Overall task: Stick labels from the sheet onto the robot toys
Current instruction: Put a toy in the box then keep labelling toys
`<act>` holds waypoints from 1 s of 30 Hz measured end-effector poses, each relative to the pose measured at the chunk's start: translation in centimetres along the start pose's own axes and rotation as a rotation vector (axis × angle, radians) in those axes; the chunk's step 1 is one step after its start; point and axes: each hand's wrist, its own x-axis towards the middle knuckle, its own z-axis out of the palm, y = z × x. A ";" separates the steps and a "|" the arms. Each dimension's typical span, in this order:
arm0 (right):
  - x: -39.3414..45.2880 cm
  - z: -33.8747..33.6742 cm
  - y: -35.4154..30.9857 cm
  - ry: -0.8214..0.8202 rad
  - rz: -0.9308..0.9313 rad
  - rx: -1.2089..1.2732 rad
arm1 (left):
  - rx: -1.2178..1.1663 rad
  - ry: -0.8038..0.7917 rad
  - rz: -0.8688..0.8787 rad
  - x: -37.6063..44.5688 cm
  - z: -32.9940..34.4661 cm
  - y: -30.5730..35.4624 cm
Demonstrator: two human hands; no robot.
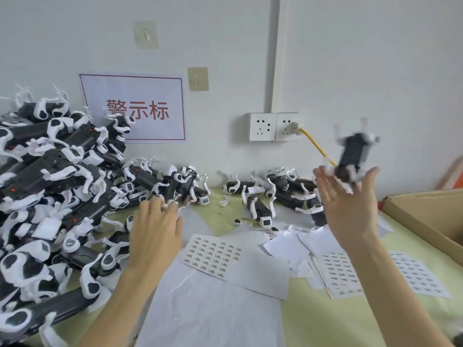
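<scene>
Work seems far from finished: big heap of black-and-white plastic robot toys (57, 186) waits, white label sheet (213, 256) still mostly full. Left hand (155, 236) reaches to the heap, fingers spread and holding nothing. Right hand (348, 204), fingers wide, has a blurred black-and-white toy (353, 154) just above them.

black-and-white robot toys (57, 176) lie heaped left of the label sheet (213, 255), which lies flat, partly peeled; one blurred toy (352, 155) is upright above and right of it.

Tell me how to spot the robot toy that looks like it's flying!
Find the two white wall sockets with the yellow cable. Just right of them, above the raised right hand, is a blurry robot toy. Every other toy lies on the table; this one is up in the air.
</scene>
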 end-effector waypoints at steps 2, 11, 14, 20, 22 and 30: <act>0.0 -0.9 -1.0 0.070 -0.178 -0.134 | 0.197 -0.092 -0.065 -0.1 0.2 -0.3; -0.7 -0.1 2.5 0.126 -0.303 -0.543 | 0.164 -0.103 -0.206 -1.2 1.8 -2.6; -2.0 0.5 4.9 -0.031 -0.177 -0.635 | 0.186 -0.176 -0.205 -0.6 1.0 -2.5; -5.0 1.8 9.0 -0.414 0.062 -0.957 | 0.145 -0.109 -0.229 0.1 0.4 -2.4; -5.9 2.0 10.1 -0.512 0.116 -1.050 | 0.004 -0.027 -0.237 0.3 0.2 -2.2; -7.3 2.1 11.9 -0.688 0.106 -1.281 | -0.510 0.388 -0.208 0.9 -1.1 -1.6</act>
